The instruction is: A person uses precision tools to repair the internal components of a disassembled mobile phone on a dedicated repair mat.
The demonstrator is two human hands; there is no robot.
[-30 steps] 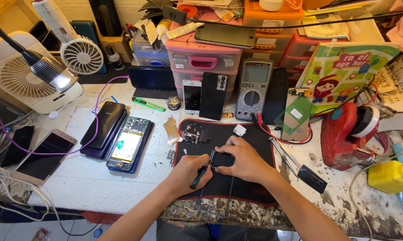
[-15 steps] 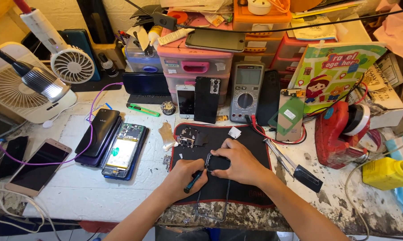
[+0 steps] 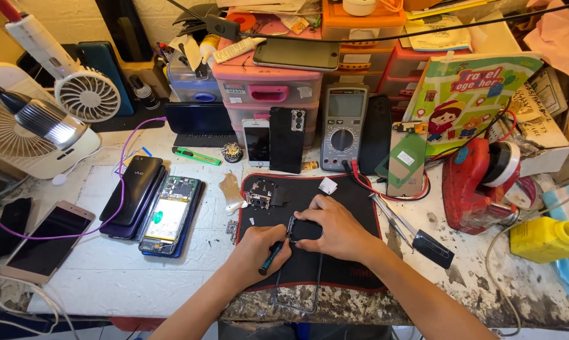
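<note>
Across the worn white table (image 3: 108, 277), crowded with phones and fans on the left, we see a black mat (image 3: 353, 201). Our right hand (image 3: 335, 230) presses a phone frame (image 3: 300, 271) onto the mat's near edge; our left hand (image 3: 256, 252) grips a dark tool (image 3: 270, 258). Its tip is hidden.

A thin black phone frame (image 3: 299, 274) lies flat, lengthwise, on the mat at lower centre of the frame. A dark screwdriver (image 3: 270, 257) tilts against its upper left edge.
</note>
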